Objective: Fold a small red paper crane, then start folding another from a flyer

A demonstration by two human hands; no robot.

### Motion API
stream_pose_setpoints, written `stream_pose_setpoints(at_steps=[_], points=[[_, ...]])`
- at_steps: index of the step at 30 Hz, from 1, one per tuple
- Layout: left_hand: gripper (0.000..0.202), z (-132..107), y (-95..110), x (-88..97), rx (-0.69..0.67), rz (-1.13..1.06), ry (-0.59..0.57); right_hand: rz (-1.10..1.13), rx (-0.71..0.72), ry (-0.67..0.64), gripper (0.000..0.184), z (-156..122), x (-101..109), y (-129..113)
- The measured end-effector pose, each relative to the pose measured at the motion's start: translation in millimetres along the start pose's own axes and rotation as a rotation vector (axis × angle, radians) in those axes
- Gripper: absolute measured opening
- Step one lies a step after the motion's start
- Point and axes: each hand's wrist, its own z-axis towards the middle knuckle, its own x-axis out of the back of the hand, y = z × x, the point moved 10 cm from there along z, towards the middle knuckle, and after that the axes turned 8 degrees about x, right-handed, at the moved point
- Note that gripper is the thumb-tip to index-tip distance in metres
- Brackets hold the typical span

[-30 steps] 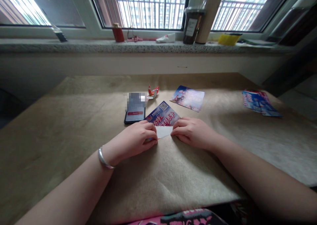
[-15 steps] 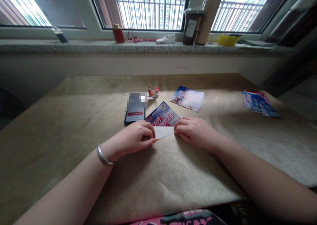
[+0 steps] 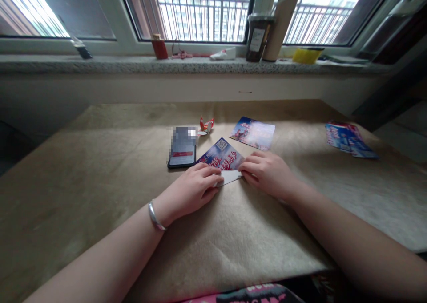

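A blue printed paper sheet (image 3: 222,155), with a QR code at its far corner, lies on the table in front of me. Its near edge is folded over and shows a white flap. My left hand (image 3: 200,185), a silver bracelet on its wrist, has its fingers closed and pressed on the left part of that flap. At the right end of the fold, my right hand (image 3: 267,173) pinches the paper. Part of the sheet is hidden under my fingers. Just left of it lies a phone (image 3: 182,156) with a blurred screen.
A small red and white folded paper figure (image 3: 207,126) stands behind the phone. Another printed sheet (image 3: 255,133) lies back right, and several printed leaflets (image 3: 348,139) are stacked at the far right. Along the windowsill (image 3: 116,66) stand a red container (image 3: 159,48) and a dark jar (image 3: 256,38).
My left hand has slid right along the fold, covering more of the white flap. The right hand has shifted slightly right, still at the fold's end.
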Motion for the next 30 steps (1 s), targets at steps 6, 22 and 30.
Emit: stream_pose_setpoints(at_steps=[6,22,30], points=[[0.030,-0.8,7.1,-4.6,-0.098,-0.037,-0.036,0.030,0.004,0.106,0.016,1.0,11.6,0.8],[0.042,-3.4,6.4,-6.4,-0.112,-0.226,-0.073,0.192,-0.162,0.023,0.051,-5.4,-17.6,24.2],[0.040,-3.4,4.8,-9.2,-0.115,-0.167,-0.064,0.240,-0.195,0.032,0.036,-7.7,-24.4,35.9]])
